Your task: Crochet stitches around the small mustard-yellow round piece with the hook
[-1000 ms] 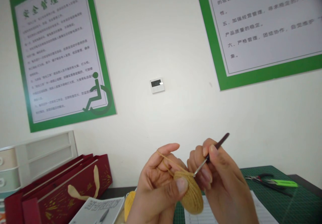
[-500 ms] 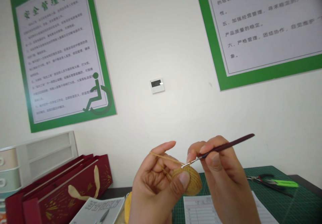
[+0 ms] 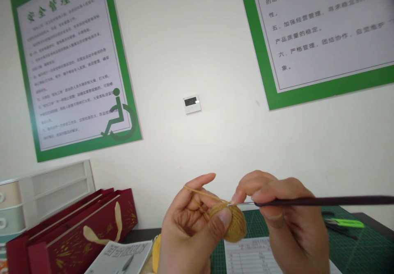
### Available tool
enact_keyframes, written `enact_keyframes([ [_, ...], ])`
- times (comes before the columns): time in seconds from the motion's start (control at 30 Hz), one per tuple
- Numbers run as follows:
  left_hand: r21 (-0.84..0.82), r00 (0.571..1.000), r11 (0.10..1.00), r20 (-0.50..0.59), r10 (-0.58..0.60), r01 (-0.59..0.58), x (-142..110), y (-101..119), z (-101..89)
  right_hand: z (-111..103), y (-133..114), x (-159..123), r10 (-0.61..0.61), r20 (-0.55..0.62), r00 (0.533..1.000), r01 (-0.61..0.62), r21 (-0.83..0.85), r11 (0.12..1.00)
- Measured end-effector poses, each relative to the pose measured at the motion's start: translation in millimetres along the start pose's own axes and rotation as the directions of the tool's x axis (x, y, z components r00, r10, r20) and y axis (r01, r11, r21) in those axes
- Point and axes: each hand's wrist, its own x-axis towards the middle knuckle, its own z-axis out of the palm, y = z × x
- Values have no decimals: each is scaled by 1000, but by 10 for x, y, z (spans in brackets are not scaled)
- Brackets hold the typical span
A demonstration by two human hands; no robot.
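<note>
My left hand (image 3: 195, 224) pinches a mustard-yellow crocheted piece (image 3: 237, 224) between thumb and fingers. A strand of matching yarn (image 3: 198, 191) runs over the raised left index finger down to the piece. In my right hand (image 3: 289, 220) is a crochet hook (image 3: 295, 201) with a dark handle and a metal shaft, held nearly level. The hook's tip meets the top edge of the crocheted piece, near the left thumb; whether it sits inside a stitch I cannot tell. The right fingertips are close to that edge.
Below the hands lie a printed sheet (image 3: 246, 257) and a green cutting mat (image 3: 347, 245), with green-handled pliers (image 3: 344, 223) at right. Dark red gift bags (image 3: 76, 237), a booklet (image 3: 120, 255) and a yellow item (image 3: 156, 253) are at left. Posters hang on the wall (image 3: 215, 142).
My right hand has shifted right and turned, bringing the crochet hook from an upward slant to nearly level. The left hand and the crocheted piece stay almost in place.
</note>
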Motion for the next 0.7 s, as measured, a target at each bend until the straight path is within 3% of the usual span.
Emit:
enact_keyframes([
  [0.3, -4, 1000, 1000, -1, -10, 10, -19, 26, 39, -13, -27, 25, -247, 132, 960, 275, -278, 920],
  [0.43, -11, 999, 999, -2, -38, 38, -27, 39, 38, -8, -74, 16, -290, 102, 952, 306, -418, 856],
  [0.53, -33, 996, 996, 31, -80, 81, -34, 41, 33, -14, -79, -20, -307, 218, 926, 375, -472, 798],
  [0.6, -67, 994, 993, 61, -94, 98, -34, 34, 33, 16, -32, -52, -370, 65, 927, 361, -429, 828],
  [0.63, -89, 993, 991, 68, -95, 101, -33, 29, 33, 45, 5, -66, -341, 8, 940, 320, -369, 873],
  [0.7, -128, 994, 987, 63, -88, 95, -25, 18, 31, 116, 90, -88, -164, -128, 978, 142, -168, 976],
])
